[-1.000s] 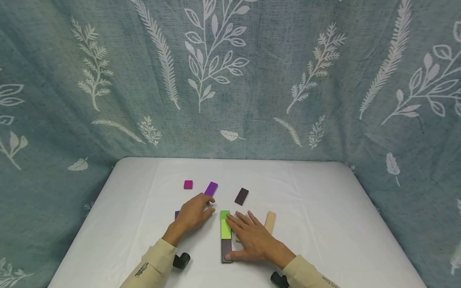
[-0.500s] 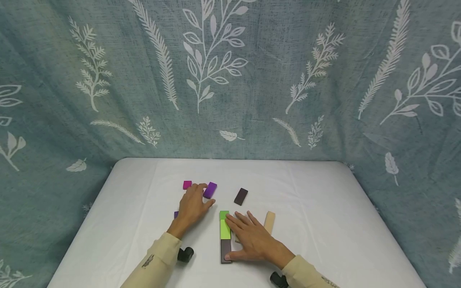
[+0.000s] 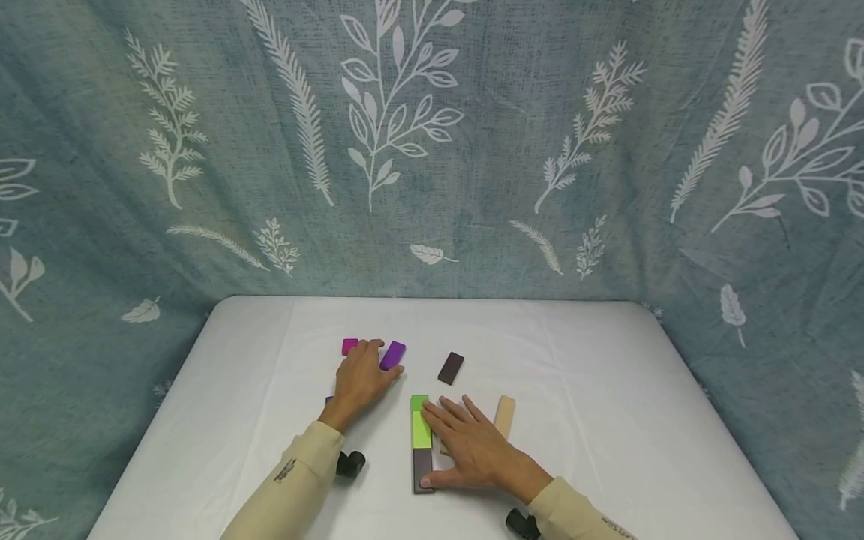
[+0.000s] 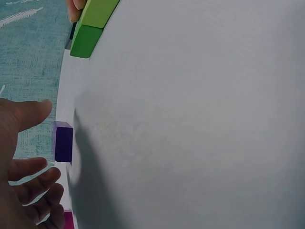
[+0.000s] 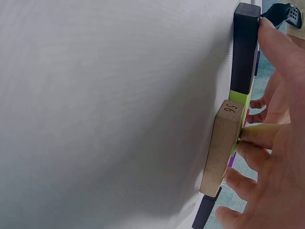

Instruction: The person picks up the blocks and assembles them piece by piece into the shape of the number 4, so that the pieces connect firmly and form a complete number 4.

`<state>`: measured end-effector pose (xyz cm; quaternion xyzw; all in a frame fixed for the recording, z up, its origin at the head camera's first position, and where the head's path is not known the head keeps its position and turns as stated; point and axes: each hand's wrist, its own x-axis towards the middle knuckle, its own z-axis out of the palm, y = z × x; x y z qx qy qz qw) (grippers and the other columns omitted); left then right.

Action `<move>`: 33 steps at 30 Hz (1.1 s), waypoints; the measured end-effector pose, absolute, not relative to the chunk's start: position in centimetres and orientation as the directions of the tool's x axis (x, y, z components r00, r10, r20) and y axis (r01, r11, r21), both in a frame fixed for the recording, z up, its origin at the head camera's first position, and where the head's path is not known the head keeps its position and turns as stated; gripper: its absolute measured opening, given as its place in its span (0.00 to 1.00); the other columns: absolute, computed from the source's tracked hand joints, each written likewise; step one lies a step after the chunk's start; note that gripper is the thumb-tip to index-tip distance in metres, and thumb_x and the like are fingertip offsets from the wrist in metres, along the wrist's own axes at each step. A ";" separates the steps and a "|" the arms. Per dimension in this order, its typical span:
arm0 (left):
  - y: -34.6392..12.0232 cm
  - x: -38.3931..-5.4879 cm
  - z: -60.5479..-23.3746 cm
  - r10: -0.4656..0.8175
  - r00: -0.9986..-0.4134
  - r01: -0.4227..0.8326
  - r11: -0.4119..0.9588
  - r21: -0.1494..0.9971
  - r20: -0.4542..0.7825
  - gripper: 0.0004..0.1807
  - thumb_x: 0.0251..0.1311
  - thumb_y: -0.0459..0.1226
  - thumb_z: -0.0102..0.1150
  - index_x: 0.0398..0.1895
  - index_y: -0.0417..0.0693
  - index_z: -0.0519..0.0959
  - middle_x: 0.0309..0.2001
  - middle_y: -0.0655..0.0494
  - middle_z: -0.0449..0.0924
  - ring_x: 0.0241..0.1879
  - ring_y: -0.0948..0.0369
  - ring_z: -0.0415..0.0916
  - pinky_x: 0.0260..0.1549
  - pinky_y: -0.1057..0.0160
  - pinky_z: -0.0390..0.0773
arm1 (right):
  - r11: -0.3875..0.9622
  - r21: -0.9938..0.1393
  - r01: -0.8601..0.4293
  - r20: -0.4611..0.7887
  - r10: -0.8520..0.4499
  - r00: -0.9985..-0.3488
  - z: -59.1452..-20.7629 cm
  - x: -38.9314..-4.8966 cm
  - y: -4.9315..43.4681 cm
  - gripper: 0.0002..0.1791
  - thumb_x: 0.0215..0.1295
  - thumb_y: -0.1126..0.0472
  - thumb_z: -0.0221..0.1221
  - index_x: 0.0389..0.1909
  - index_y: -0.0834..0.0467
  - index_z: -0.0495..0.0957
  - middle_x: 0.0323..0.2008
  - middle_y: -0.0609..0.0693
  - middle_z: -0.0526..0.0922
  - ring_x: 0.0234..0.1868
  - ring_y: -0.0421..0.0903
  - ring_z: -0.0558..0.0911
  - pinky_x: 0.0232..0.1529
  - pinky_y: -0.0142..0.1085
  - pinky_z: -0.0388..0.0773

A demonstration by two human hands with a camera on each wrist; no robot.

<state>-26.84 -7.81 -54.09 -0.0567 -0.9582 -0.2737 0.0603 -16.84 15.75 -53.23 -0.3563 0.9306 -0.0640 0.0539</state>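
A purple block lies on the white table between the thumb and fingers of my left hand; the left wrist view shows gaps on both sides of that purple block. A magenta block sits beside those fingers, partly covered. My right hand is spread, its thumb on a dark block and a finger touching a lime block. These two and a green block stand end to end in one row. Under the right hand, a wooden block is partly hidden in the head view.
Another dark block lies behind the row, towards the far side. An indigo block peeks out beside the left wrist. A leaf-patterned blue-green curtain hangs behind the white table.
My left hand has moved away from me and slightly left, its fingers passing to the left of the purple block. The right hand and the row of blocks have stayed put.
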 end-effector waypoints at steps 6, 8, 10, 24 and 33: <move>-7.3 -27.3 -54.2 0.054 -0.989 0.119 0.844 0.523 0.138 0.35 0.58 0.51 0.71 0.62 0.38 0.76 0.52 0.42 0.78 0.49 0.48 0.76 0.48 0.47 0.79 | 0.735 -0.153 -0.660 -0.049 -0.673 -0.738 -53.2 -16.7 15.7 0.60 0.57 0.18 0.50 0.79 0.57 0.56 0.78 0.49 0.57 0.77 0.55 0.56 0.75 0.56 0.46; -7.1 -27.4 -54.3 0.051 -0.988 0.122 0.845 0.521 0.148 0.35 0.57 0.51 0.71 0.61 0.37 0.76 0.51 0.42 0.78 0.47 0.48 0.77 0.46 0.47 0.79 | 0.736 -0.152 -0.660 -0.048 -0.672 -0.739 -53.3 -16.7 15.7 0.60 0.57 0.18 0.50 0.79 0.58 0.56 0.78 0.50 0.57 0.77 0.55 0.57 0.75 0.56 0.46; -7.0 -27.5 -54.4 0.047 -0.988 0.117 0.846 0.520 0.146 0.35 0.57 0.51 0.71 0.61 0.37 0.77 0.50 0.42 0.78 0.47 0.48 0.77 0.46 0.47 0.79 | 0.737 -0.150 -0.659 -0.049 -0.671 -0.739 -53.3 -16.7 15.7 0.60 0.57 0.18 0.50 0.79 0.58 0.56 0.78 0.50 0.57 0.77 0.55 0.56 0.75 0.56 0.46; -6.6 -28.2 -54.9 0.043 -0.988 0.113 0.849 0.517 0.146 0.27 0.60 0.47 0.69 0.56 0.37 0.80 0.50 0.43 0.80 0.47 0.48 0.78 0.45 0.49 0.81 | 0.733 -0.152 -0.663 -0.035 -0.675 -0.737 -53.2 -16.6 15.7 0.60 0.58 0.19 0.51 0.79 0.58 0.56 0.78 0.50 0.58 0.77 0.55 0.57 0.75 0.57 0.46; -6.7 -28.0 -54.9 0.041 -0.987 0.116 0.854 0.507 0.157 0.20 0.59 0.40 0.67 0.53 0.37 0.82 0.47 0.44 0.80 0.45 0.48 0.78 0.44 0.50 0.81 | 0.732 -0.166 -0.660 -0.038 -0.674 -0.738 -53.3 -16.7 15.7 0.60 0.57 0.19 0.52 0.79 0.58 0.56 0.78 0.50 0.57 0.78 0.54 0.56 0.75 0.57 0.45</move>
